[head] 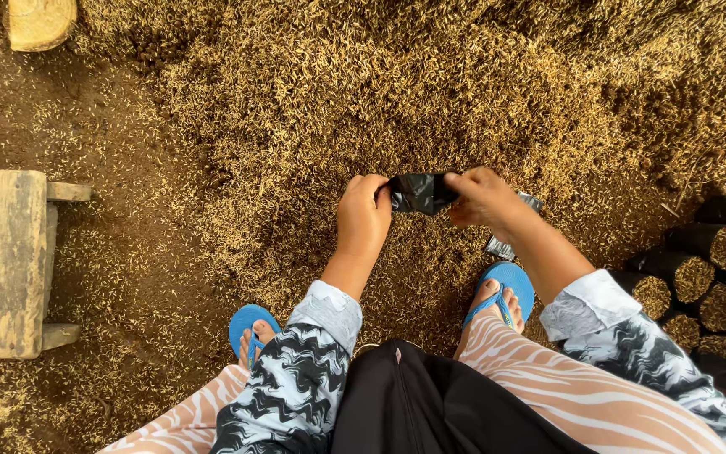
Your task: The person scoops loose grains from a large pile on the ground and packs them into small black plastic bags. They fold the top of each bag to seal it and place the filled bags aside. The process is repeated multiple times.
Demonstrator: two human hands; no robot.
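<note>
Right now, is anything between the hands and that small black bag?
Nothing visible: the left hand and right hand each pinch an end of the black bag, held above the husk pile.

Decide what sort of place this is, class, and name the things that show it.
Probably an outdoor plant-nursery work spot. Loose husks cover the earth floor, filled black grow bags stand packed at the right, and the left hand and right hand hold an empty black bag.

Husk-strewn dirt floor (170, 277); wooden stool (2, 261) left; daylight.
</note>
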